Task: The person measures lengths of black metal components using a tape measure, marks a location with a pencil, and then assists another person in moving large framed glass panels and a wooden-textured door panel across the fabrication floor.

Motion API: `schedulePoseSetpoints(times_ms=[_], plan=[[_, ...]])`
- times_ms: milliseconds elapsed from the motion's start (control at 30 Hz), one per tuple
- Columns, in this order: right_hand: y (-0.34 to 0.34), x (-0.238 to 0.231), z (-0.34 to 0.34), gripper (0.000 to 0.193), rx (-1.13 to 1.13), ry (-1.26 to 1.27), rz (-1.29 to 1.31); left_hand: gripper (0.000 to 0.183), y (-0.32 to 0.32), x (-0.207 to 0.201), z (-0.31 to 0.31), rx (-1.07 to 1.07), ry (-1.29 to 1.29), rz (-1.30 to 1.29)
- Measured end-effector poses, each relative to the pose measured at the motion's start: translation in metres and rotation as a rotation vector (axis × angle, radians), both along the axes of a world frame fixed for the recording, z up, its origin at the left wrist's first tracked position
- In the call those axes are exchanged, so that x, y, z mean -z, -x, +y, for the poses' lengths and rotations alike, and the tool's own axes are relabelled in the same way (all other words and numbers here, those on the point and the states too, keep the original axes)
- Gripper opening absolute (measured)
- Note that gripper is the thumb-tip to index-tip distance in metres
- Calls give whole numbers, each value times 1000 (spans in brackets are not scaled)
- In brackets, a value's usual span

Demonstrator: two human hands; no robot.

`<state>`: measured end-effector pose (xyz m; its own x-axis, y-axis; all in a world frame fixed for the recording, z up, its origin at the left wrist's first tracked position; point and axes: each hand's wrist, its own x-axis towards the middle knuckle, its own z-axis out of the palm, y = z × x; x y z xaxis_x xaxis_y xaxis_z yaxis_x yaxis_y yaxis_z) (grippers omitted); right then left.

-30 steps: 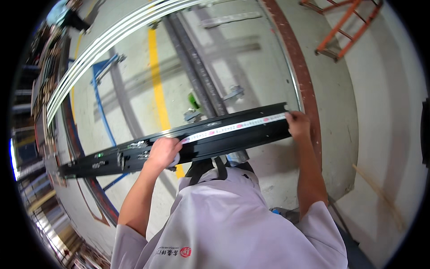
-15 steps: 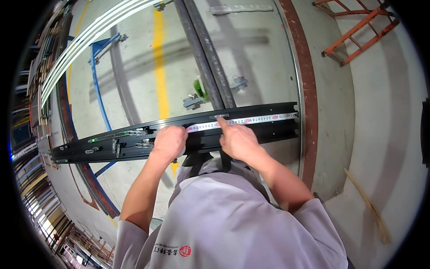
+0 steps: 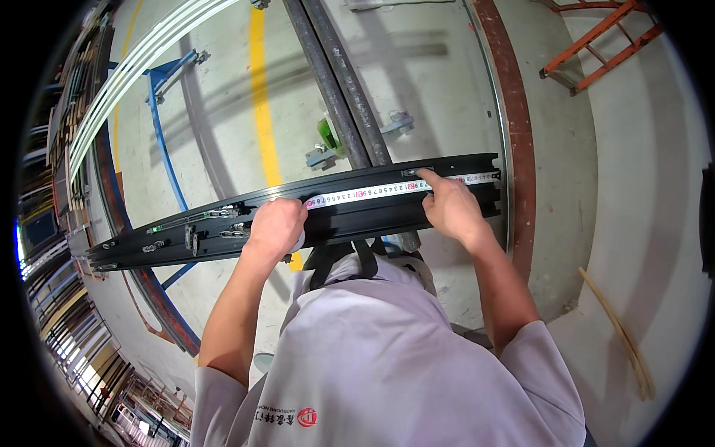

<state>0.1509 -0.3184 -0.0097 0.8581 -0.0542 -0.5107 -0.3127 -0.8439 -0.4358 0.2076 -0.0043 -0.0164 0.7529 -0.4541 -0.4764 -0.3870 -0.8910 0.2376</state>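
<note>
Long black metal profiles [image 3: 350,232] lie side by side in front of me. A white tape measure [image 3: 357,195] is drawn out along them, its end near their right end. My left hand [image 3: 278,226] is closed round the tape's case, which is mostly hidden under the fingers. Farther right, my right hand [image 3: 454,208] has its index finger stretched onto a small metal fitting [image 3: 411,173] in the far profile. Its thumb is apart from that finger, near the tape's lower edge, and the other fingers are curled.
Several small metal fittings [image 3: 192,240] lie on the profiles to the left. Dark steel bars [image 3: 339,82] run away beneath them. A blue stand [image 3: 165,141], white strips [image 3: 138,78] and an orange ladder [image 3: 603,56] stand beyond. A wooden stick [image 3: 614,328] leans at right.
My right hand has moved to the right along the profile, and the small fitting under its index finger has shifted right too. The left hand stays on the tape case.
</note>
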Motion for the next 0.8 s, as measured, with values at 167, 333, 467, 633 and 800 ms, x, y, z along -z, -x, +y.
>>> schedulePoseSetpoints(times_ms=[167, 333, 467, 633, 800], plan=[[-2, -2, -4, 43, -19, 18, -5, 27, 0, 0, -1, -58, -17, 29], [-5, -2, -10, 43, 8, -17, -12, 28, -3, 2, -3, -58, -31, 36], [-6, -4, -14, 41, 5, -22, -9, 29, -4, 1, -4, -126, -50, 92], [-6, 3, -25, 41, -15, 7, -47, 30, -5, 3, -4, -139, -47, 114], [-3, 6, -29, 40, -15, -5, -85, 30, -6, 4, -3, -126, -40, 108]])
